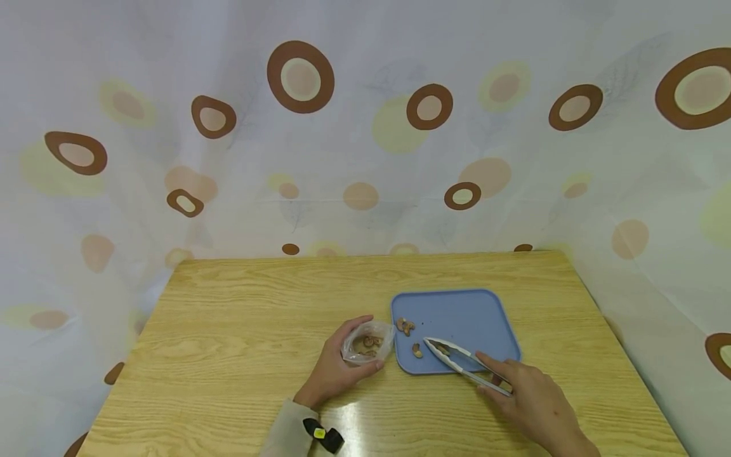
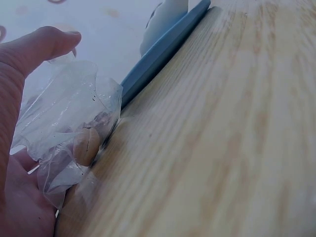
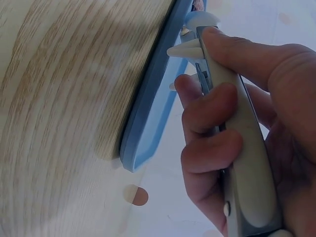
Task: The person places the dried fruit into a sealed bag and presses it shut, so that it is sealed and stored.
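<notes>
A clear plastic bag [image 1: 384, 340] with several brown nuts inside stands open on the table, and my left hand [image 1: 337, 368] curls round it. In the left wrist view, the thumb lies along one side of the bag [image 2: 69, 98], and a nut [image 2: 87, 146] shows through the plastic. My right hand [image 1: 533, 397] grips metal tongs [image 1: 469, 374] with white tips, which point into the blue tray [image 1: 457, 311]. The right wrist view shows my right hand [image 3: 237, 113] wrapped round the handles of the tongs [image 3: 247, 168]. Near the tips a curved nut [image 1: 417, 350] lies on the tray.
A few more nuts [image 1: 406, 327] lie at the tray's left edge, close to the bag. Dark specks dot the tray. The wooden table [image 1: 245, 317] has patterned sheeting [image 1: 354, 146] behind it and at both sides.
</notes>
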Demonstrator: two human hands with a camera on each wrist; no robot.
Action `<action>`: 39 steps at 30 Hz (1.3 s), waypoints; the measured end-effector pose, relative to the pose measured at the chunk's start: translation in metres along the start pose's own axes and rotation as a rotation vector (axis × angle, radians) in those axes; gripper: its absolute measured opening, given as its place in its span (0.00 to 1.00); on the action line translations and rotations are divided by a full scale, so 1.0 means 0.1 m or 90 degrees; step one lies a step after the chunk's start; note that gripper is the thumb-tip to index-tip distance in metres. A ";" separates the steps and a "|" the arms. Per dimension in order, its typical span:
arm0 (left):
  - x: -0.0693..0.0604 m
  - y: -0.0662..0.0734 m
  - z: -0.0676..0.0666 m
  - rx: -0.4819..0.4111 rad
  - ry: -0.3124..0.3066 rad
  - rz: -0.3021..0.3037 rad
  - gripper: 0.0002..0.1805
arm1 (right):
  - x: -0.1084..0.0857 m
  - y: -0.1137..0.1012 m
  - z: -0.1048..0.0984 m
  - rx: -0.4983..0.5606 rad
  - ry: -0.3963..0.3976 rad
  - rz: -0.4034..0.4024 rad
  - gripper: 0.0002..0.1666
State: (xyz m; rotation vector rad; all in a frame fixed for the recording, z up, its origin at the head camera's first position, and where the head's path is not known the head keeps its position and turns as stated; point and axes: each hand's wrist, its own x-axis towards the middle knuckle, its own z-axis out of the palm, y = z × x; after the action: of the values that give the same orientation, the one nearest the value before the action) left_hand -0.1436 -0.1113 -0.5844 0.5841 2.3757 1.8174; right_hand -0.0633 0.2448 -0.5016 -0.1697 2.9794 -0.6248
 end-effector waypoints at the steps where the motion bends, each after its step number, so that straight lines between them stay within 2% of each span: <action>1: 0.00 0.00 0.00 0.001 0.000 0.001 0.45 | 0.00 0.00 0.00 0.001 -0.002 0.001 0.37; 8: 0.00 0.01 -0.01 0.000 0.001 0.000 0.45 | 0.01 0.01 -0.07 -0.015 -0.007 -0.017 0.40; 17: 0.00 0.03 -0.01 0.006 0.001 -0.005 0.45 | -0.03 0.05 -0.25 -0.039 -0.034 -0.029 0.39; 25: 0.00 0.01 0.00 0.003 0.000 -0.005 0.45 | 0.00 0.08 -0.32 -0.030 -0.088 0.000 0.36; 39: 0.00 0.00 0.00 0.005 -0.002 -0.007 0.45 | -0.04 0.03 -0.34 -0.010 -0.033 -0.017 0.35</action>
State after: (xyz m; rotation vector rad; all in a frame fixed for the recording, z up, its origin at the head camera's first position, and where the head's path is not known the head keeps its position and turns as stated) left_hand -0.1439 -0.1115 -0.5840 0.5730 2.3803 1.8030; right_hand -0.0639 0.2616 -0.4719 -0.2230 2.9372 -0.5917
